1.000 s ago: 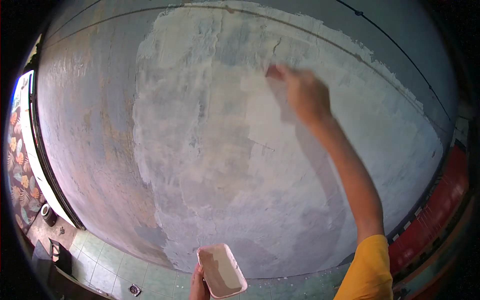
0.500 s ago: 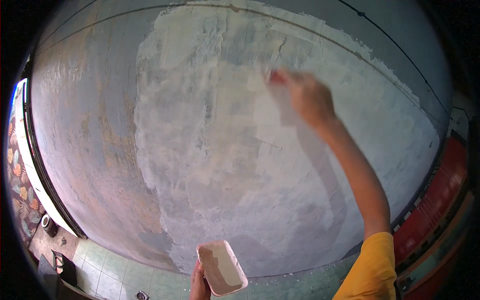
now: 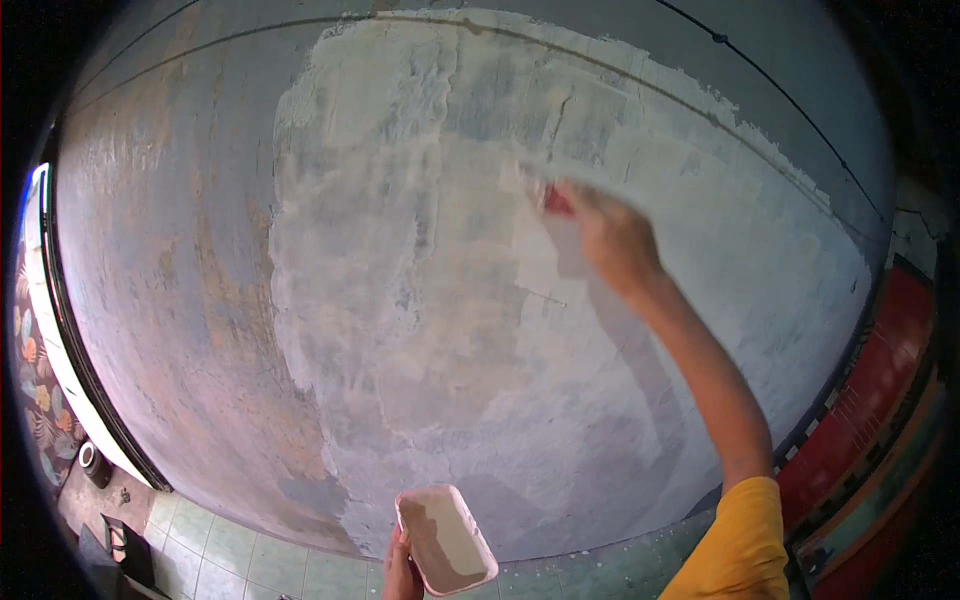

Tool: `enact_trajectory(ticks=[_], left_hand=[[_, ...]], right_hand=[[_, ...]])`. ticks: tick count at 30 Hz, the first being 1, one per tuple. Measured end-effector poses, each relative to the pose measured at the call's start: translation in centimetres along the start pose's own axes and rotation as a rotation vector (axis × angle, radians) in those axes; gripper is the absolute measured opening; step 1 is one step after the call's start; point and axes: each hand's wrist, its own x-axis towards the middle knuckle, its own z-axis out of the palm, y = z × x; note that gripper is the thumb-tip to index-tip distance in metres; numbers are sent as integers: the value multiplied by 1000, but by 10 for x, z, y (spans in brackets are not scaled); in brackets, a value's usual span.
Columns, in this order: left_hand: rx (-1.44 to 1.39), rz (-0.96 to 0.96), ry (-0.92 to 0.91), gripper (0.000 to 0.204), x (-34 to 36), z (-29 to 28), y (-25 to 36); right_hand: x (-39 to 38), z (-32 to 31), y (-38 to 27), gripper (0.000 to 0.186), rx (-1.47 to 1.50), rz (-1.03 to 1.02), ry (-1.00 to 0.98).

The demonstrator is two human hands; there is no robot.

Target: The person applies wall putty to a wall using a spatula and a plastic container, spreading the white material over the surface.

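My right hand [image 3: 618, 238] is raised against the wall, closed round the red handle of a putty knife [image 3: 556, 199]. The knife's thin blade is smeared by motion at the wall's surface. Down at the lower middle, my left hand [image 3: 401, 568] grips a shallow rectangular tub [image 3: 447, 540] by its left side. Pale, wet filler lies inside the tub, which tilts so that its inside shows. A broad, whitish patch of filler [image 3: 470, 330] covers much of the grey wall [image 3: 190, 280]; its edges are rough, and a crack runs near its top.
A dark cable [image 3: 790, 100] crosses the wall at the upper right. Pale green tiles [image 3: 240, 548] cover the floor below. At the lower left stand a dark round pot [image 3: 94, 464] and a black box-like object [image 3: 128, 548]. Red panelled furniture [image 3: 850, 400] is at the right.
My right hand has moved down the wall with the putty knife. The tub in my left hand has hardly moved, and the view has shifted slightly.
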Motion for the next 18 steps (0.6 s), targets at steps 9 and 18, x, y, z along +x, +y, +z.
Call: enact_trajectory(ticks=[9, 18], left_hand=[[126, 177, 2, 57, -7, 19, 5], [-5, 9, 47, 55, -20, 13, 17]], right_hand=[[111, -15, 44, 32, -280, 12, 69], [63, -31, 20, 35, -119, -65, 17]])
